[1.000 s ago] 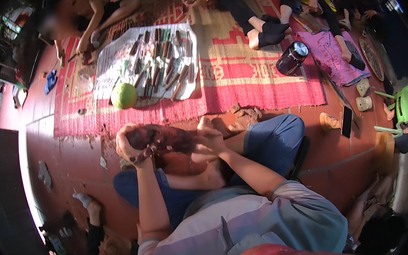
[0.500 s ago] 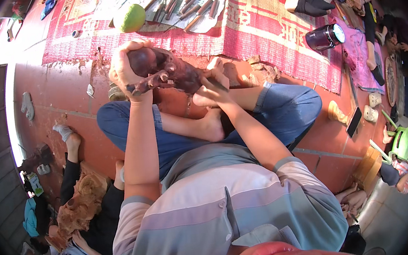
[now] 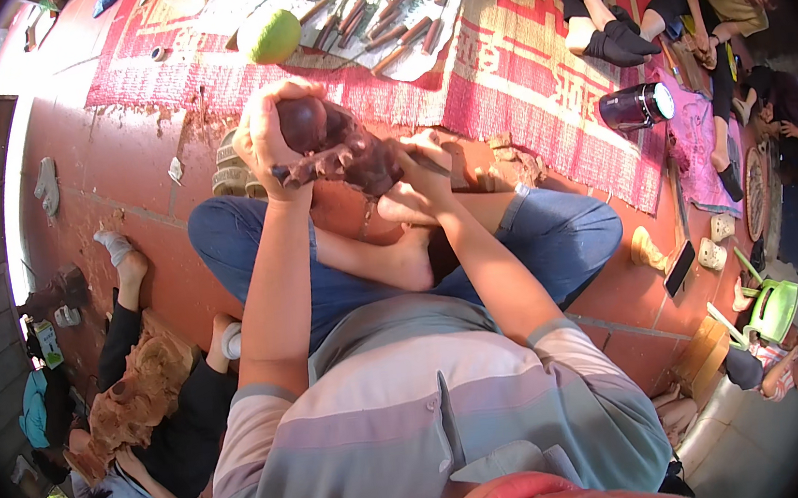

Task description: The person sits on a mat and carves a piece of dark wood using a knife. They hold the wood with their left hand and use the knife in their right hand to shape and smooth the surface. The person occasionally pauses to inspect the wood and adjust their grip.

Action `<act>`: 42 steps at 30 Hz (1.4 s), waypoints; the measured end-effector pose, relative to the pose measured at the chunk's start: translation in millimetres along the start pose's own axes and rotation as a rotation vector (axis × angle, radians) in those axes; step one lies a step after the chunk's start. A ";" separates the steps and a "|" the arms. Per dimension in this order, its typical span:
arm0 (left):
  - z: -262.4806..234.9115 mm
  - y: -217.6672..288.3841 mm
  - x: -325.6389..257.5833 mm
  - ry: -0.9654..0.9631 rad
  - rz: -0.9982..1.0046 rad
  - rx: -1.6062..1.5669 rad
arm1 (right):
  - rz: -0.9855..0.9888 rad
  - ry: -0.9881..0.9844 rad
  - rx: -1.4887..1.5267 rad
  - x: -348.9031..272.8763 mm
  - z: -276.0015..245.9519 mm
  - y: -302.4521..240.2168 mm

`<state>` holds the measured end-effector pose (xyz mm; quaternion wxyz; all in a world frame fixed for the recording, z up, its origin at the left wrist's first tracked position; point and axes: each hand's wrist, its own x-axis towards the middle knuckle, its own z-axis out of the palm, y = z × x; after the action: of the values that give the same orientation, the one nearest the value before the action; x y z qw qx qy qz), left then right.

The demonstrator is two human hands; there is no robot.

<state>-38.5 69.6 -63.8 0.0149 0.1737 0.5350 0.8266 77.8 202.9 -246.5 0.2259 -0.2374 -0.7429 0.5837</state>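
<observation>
A dark reddish-brown wood carving (image 3: 350, 157), with a smooth rounded knob at one end and knotty, branching forms along it, is held above my crossed legs. My left hand (image 3: 269, 141) wraps round the knob end from the left, fingers over its far side. At the other end, my right hand (image 3: 425, 173) has its fingers closed against the carving; part of its grip is hidden, and I cannot make out whether a small tool is in it. My bare foot (image 3: 409, 253) rests below the carving.
Ahead, a red and straw-coloured mat (image 3: 516, 62) carries several wooden-handled carving tools (image 3: 386, 32) on a white sheet, a green fruit (image 3: 270, 36) and a dark cylindrical lamp (image 3: 637, 107). Sandals (image 3: 233, 166) and wood chunks (image 3: 512, 164) lie near my knees. Another person holds a large carving (image 3: 145, 378) at left.
The view has shifted slightly. My left hand and the carving's knob end have come a little rightward, closer to my right hand. Both hands keep hold of the carving.
</observation>
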 end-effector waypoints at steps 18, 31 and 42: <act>-1.0 4.5 3.1 -0.013 0.044 0.143 | -0.256 0.068 -0.369 -4.6 11.5 -5.5; -0.7 1.2 0.8 -0.009 -0.025 -0.054 | -0.119 0.021 -0.063 -9.5 5.6 5.2; -1.6 2.1 -0.5 0.030 -0.044 -0.077 | -0.192 0.071 -0.312 -16.1 3.5 -6.4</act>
<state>-38.2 67.2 -62.6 0.0317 0.1489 0.5067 0.8486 87.7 188.9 -241.9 0.2670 -0.2180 -0.8351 0.4287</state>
